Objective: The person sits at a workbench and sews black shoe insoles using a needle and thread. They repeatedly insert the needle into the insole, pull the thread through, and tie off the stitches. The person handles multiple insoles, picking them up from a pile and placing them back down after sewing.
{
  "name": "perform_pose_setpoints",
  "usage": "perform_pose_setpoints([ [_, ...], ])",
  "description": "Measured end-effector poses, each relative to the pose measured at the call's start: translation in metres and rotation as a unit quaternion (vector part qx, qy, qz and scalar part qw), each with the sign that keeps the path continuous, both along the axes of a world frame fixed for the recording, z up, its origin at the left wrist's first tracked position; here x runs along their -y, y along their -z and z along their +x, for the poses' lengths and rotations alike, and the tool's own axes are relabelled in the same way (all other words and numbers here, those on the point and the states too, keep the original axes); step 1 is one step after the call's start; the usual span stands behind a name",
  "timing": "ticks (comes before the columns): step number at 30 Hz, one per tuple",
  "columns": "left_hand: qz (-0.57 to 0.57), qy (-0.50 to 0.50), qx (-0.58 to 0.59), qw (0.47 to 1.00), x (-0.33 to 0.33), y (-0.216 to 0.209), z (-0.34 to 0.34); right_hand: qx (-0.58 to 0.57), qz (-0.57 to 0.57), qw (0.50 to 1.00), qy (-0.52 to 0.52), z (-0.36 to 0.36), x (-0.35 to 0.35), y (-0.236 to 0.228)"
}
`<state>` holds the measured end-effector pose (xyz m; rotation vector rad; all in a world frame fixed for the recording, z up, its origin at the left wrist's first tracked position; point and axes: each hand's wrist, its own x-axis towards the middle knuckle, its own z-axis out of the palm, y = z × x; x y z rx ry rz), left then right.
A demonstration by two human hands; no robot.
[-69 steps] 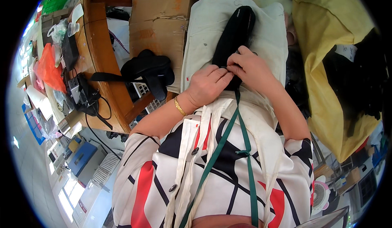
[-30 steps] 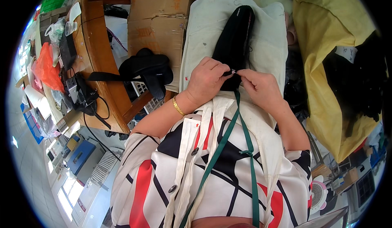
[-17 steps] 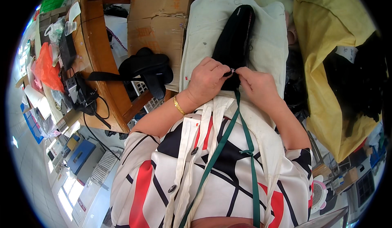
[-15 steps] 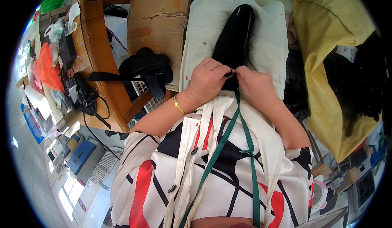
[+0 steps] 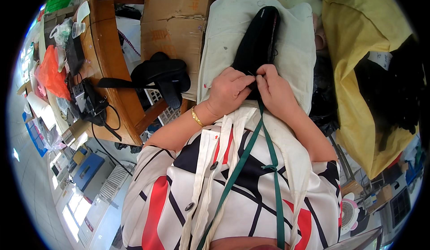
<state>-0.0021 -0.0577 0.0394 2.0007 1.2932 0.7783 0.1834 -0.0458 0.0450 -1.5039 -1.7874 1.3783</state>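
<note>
A long black fabric shoe (image 5: 255, 37), toe pointing away from me, lies on a white cloth (image 5: 219, 39) in front of my body. My left hand (image 5: 227, 89) is closed, thumb and fingers pinching the shoe's near end. My right hand (image 5: 275, 89) is closed too, its fingertips pinched close to the left ones. Between them something thin and dark shows, too small to name. The hands hide most of the shoe's near end. Green straps (image 5: 244, 158) hang down over my patterned shirt from beneath the hands.
Left of the cloth stand a cardboard box (image 5: 172, 39) and a wooden frame (image 5: 114, 71) with a black sandal (image 5: 163, 73) between them. A black device with cables (image 5: 87, 100) rests on the wood. At right, a yellow bag (image 5: 347, 71) holds black items (image 5: 394, 89).
My right hand's fingers have lifted slightly and curled in toward the left fingertips. The light-coloured bit between the hands no longer shows. The shoe has barely moved.
</note>
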Motion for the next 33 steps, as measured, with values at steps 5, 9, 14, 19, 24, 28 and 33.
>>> perform_pose_setpoints([
  [5, 0.027, 0.010, -0.011, 1.000, -0.001, 0.002, -0.002, -0.033, -0.059, 0.998, -0.021, 0.003, -0.015, -0.002],
  [9, 0.050, 0.022, -0.029, 0.998, -0.002, -0.002, -0.003, -0.023, 0.000, 0.999, -0.026, 0.007, -0.026, -0.013],
  [14, 0.079, 0.052, -0.023, 0.995, -0.004, 0.004, -0.004, 0.016, 0.070, 0.996, -0.057, -0.008, -0.022, 0.003],
  [19, 0.058, 0.051, 0.000, 0.997, -0.006, 0.011, -0.005, -0.104, 0.066, 0.992, 0.013, -0.023, -0.034, -0.010],
  [24, -0.015, 0.032, 0.012, 0.999, -0.009, -0.006, -0.002, -0.222, -0.266, 0.934, 0.092, 0.001, -0.062, -0.035],
  [28, -0.022, 0.019, 0.051, 0.998, -0.008, 0.004, -0.004, -0.485, -0.222, 0.834, 0.142, 0.031, -0.096, -0.060],
  [33, -0.055, 0.050, 0.045, 0.996, -0.014, 0.001, -0.006, -0.701, -0.129, 0.687, 0.140, 0.040, -0.125, -0.093],
])
